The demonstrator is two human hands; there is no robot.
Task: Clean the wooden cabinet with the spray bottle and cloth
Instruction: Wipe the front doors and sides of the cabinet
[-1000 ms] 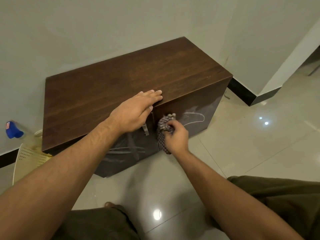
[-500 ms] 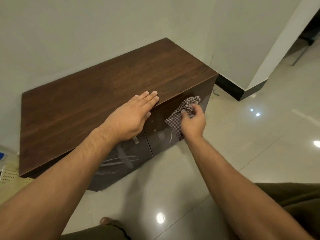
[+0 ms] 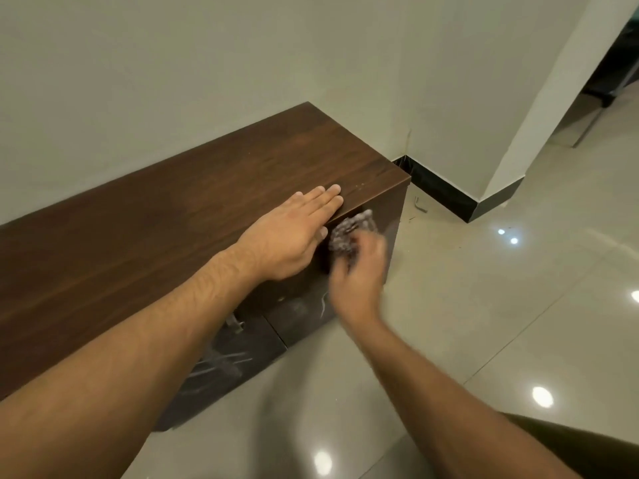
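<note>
A low dark wooden cabinet [image 3: 173,243] stands against the wall, its glossy front doors streaked with white marks. My left hand [image 3: 294,236] lies flat on the top near the front right corner, fingers straight. Blurred with motion, my right hand [image 3: 359,271] grips a bunched checked cloth [image 3: 349,233] and holds it against the upper right part of the front door. No spray bottle is in view.
Glossy pale floor tiles [image 3: 484,323] spread to the right and front. A white wall corner with a black skirting [image 3: 446,195] lies right of the cabinet. A small metal hex key [image 3: 420,205] lies on the floor by the skirting. My knee [image 3: 587,447] shows bottom right.
My right hand has carried the cloth from the door's middle toward its right edge, then slightly back and up under the top. The view has swung right. My left hand stays flat on top.
</note>
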